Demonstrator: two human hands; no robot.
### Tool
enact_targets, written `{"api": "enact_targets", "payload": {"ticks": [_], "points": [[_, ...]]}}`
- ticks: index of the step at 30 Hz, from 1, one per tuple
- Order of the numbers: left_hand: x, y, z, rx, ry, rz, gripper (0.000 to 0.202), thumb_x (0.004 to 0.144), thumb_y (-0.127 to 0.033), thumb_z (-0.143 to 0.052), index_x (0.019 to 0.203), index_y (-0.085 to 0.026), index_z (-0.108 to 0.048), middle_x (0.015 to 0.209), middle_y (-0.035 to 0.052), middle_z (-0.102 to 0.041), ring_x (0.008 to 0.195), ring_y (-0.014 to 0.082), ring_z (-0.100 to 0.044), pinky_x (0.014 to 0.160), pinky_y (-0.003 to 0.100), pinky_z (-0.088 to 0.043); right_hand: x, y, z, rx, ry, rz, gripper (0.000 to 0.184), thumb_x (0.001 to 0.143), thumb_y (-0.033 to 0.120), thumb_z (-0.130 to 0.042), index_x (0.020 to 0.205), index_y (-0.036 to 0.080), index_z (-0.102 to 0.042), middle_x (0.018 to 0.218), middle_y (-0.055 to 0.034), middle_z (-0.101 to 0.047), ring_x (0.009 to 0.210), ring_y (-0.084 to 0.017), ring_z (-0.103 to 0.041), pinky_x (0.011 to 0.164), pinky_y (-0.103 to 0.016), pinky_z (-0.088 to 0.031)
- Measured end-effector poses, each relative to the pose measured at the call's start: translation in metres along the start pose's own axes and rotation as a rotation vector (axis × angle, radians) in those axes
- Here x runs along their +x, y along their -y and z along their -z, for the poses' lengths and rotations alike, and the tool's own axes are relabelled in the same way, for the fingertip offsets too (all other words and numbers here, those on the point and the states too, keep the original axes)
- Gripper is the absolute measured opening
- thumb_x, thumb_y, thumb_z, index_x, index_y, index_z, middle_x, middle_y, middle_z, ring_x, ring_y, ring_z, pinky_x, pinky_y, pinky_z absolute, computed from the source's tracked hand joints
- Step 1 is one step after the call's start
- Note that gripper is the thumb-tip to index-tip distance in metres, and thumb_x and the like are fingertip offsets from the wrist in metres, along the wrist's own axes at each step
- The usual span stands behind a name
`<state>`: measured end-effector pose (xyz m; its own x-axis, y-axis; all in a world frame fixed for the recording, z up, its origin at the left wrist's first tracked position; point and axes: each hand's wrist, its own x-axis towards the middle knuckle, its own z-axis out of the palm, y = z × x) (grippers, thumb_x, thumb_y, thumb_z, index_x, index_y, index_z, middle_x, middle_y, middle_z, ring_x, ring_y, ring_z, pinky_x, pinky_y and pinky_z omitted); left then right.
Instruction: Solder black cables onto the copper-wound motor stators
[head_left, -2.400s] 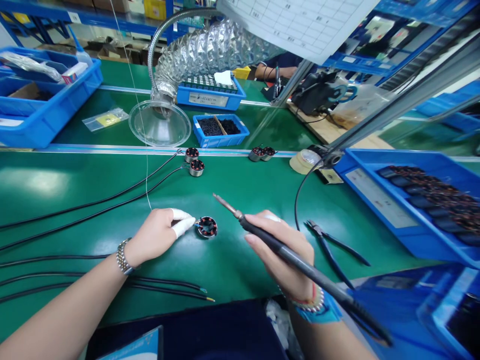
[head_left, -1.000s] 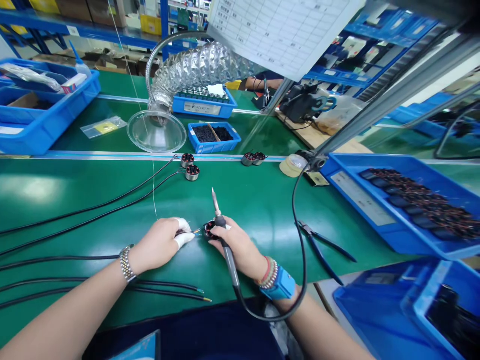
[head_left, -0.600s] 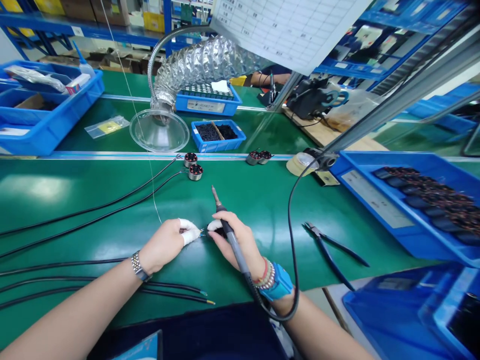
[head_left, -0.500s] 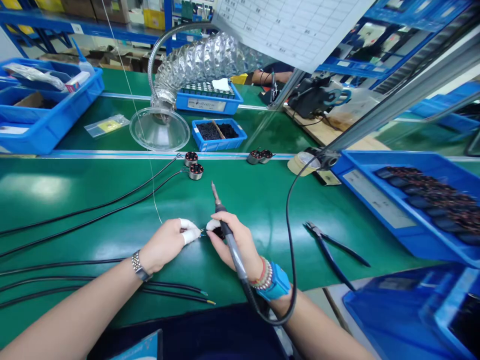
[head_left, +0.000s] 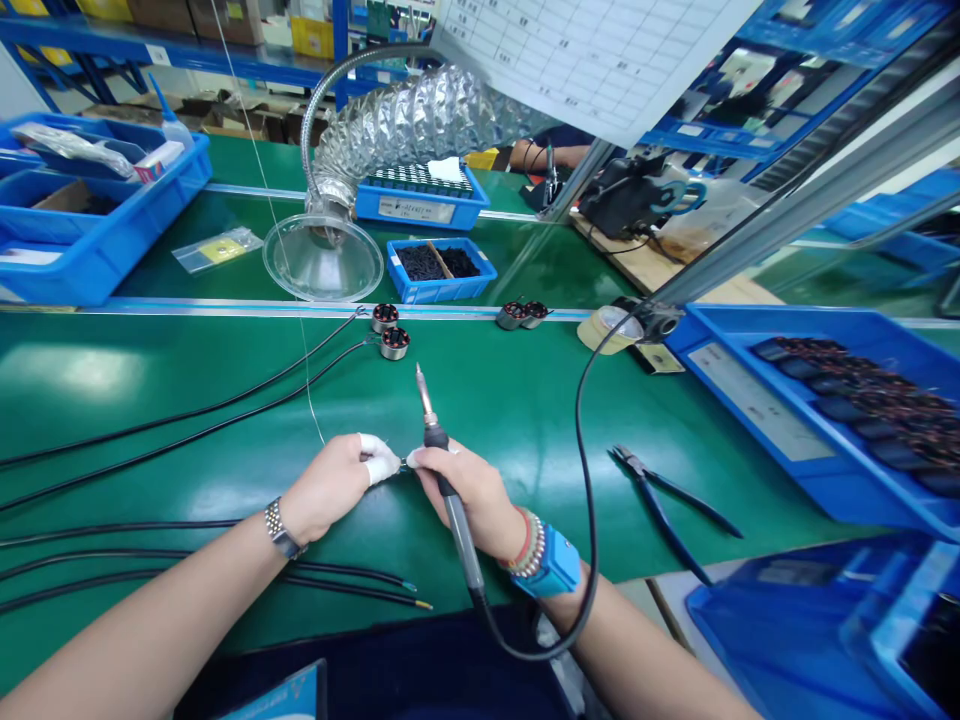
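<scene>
My left hand [head_left: 334, 485], with white finger cots on its tips, is pinched shut on a thin wire end beside a small motor stator that my right hand now hides. My right hand [head_left: 465, 495] is closed around a soldering iron [head_left: 442, 470] whose tip points up and away; its fingertips also press on the hidden stator. The iron's black cord [head_left: 585, 480] loops round my right wrist, which wears a blue strap. A thin solder wire [head_left: 300, 340] hangs down to my left hand.
Two wired stators [head_left: 390, 330] and two more stators [head_left: 523, 313] lie near the belt's rail. Black cables [head_left: 172, 420] run off left. Pliers [head_left: 660, 500] lie to the right, beside a blue tray of stators [head_left: 847, 400]. A fume-extractor hood [head_left: 324, 258] and small blue bins [head_left: 441, 262] stand behind.
My right hand came down from mid-air with the iron and closed onto the stator, covering it. The iron's tip swung upright. My left hand stayed in its pinch.
</scene>
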<state>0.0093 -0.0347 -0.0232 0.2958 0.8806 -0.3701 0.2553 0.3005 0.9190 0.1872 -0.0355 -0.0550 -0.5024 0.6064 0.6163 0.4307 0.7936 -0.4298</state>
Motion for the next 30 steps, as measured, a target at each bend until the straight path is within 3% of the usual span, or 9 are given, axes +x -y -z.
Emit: {"api": "enact_targets", "payload": {"ticks": [3,8,14,23,30], "points": [[0.000,-0.001,0.000,0.021,-0.008,-0.021,0.016,0.069,-0.029,-0.054,0.064,-0.014,-0.056,0.062,-0.0025,-0.051,0.062,0.0114,-0.042,0.061,0.024,-0.032,0.004,0.000,0.006,-0.003,0.105,0.040,0.023,0.085,0.009,-0.040,0.104,0.020,-0.048,0.073,-0.0028,-0.055,0.067,-0.014,-0.052,0.060,-0.025,-0.047],[-0.001,-0.001,0.001,0.032,0.000,-0.034,0.017,0.069,-0.030,-0.055,0.066,-0.014,-0.059,0.064,-0.0021,-0.056,0.064,0.0123,-0.046,0.063,0.024,-0.034,0.008,0.004,0.006,0.115,0.002,-0.108,0.025,0.083,0.008,-0.047,0.105,0.021,-0.045,0.084,-0.0026,-0.058,0.073,-0.011,-0.057,0.067,-0.021,-0.048],[0.001,0.003,0.002,0.023,0.027,-0.040,0.016,0.069,-0.029,-0.055,0.065,-0.015,-0.060,0.064,-0.0020,-0.058,0.064,0.0125,-0.048,0.063,0.024,-0.035,0.008,0.008,0.004,0.095,0.071,-0.073,0.022,0.084,0.010,-0.046,0.103,0.021,-0.047,0.082,-0.0030,-0.058,0.071,-0.012,-0.057,0.065,-0.022,-0.048],[0.001,0.001,0.000,0.096,-0.004,-0.027,0.018,0.069,-0.031,-0.055,0.073,-0.015,-0.062,0.072,0.0018,-0.061,0.068,0.0151,-0.051,0.067,0.026,-0.038,0.001,0.010,0.001,0.288,-0.048,-0.454,0.032,0.076,0.014,-0.059,0.103,0.023,-0.045,0.078,0.0020,-0.061,0.070,-0.011,-0.060,0.071,-0.022,-0.047],[-0.001,0.002,0.000,0.137,-0.012,-0.066,0.017,0.070,-0.030,-0.052,0.072,-0.015,-0.061,0.071,0.0018,-0.062,0.067,0.0155,-0.053,0.065,0.026,-0.039,0.005,0.015,-0.007,0.297,-0.075,-0.549,0.032,0.072,0.014,-0.055,0.101,0.022,-0.044,0.071,0.0033,-0.058,0.063,-0.011,-0.057,0.064,-0.022,-0.047]]}}
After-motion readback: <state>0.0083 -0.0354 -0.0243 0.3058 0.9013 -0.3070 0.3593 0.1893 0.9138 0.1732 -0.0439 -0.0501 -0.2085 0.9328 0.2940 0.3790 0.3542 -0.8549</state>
